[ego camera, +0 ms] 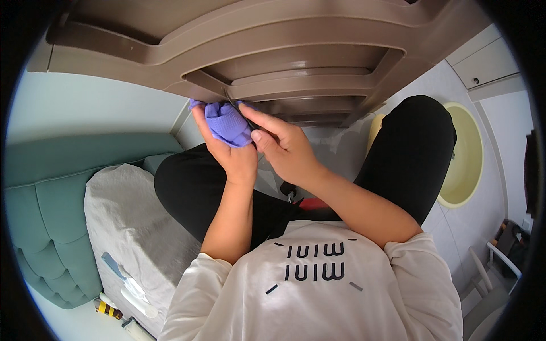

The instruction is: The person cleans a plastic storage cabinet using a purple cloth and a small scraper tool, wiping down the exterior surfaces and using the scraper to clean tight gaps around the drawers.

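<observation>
My left hand [238, 163] holds a crumpled purple cloth [230, 124] against its palm, fingers pointing up towards the brown plastic drawer unit [298, 55]. Between the thumb and fingers of my right hand [294, 152] is a thin dark tool [248, 121], perhaps a knife or scraper. Its narrow end reaches up to the lower left corner of a recessed panel on the unit. The cloth lies right beside the tool, and part of it shows behind my right index finger. My left fingers are partly hidden by the cloth.
A pale yellow basin [467, 187] stands on the tiled floor beyond my right knee. On the left are a green tufted headboard [51, 221] and a grey cloth cover [123, 204] with a blue-handled tool [113, 265] on it. A black-and-yellow handle [107, 308] lies below. Something red [315, 203] shows between my legs.
</observation>
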Tool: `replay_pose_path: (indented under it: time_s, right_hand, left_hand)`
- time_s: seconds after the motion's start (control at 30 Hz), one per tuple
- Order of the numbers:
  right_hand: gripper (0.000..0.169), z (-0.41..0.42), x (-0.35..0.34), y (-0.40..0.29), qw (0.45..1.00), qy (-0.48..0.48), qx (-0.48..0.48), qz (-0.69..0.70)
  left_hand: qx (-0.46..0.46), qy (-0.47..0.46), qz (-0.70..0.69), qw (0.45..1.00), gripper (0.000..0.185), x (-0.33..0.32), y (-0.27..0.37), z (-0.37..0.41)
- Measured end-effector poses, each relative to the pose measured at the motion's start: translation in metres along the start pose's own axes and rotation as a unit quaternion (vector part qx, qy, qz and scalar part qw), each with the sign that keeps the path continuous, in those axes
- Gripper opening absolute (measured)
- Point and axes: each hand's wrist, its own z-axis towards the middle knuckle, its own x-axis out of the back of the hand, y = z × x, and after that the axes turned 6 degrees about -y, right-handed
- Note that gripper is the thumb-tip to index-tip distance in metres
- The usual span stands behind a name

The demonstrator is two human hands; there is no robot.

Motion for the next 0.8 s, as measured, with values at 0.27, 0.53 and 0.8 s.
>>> replay_pose_path:
  time_s: [0.27,0.53,0.8]
  right_hand:
    - [0.039,-0.002,-0.003,0.000,0.999,-0.011,-0.008,0.049]
    - [0.039,-0.003,-0.002,-0.005,0.996,-0.027,-0.022,0.079]
    - [0.041,-0.002,0.002,-0.011,0.971,-0.044,-0.121,0.203]
  left_hand:
    - [0.017,0.007,-0.038,0.999,0.048,0.000,-0.001,-0.001]
    - [0.037,-0.020,-0.040,0.998,0.052,0.003,0.002,-0.001]
    - [0.028,-0.007,-0.004,1.000,0.052,0.002,-0.001,-0.003]
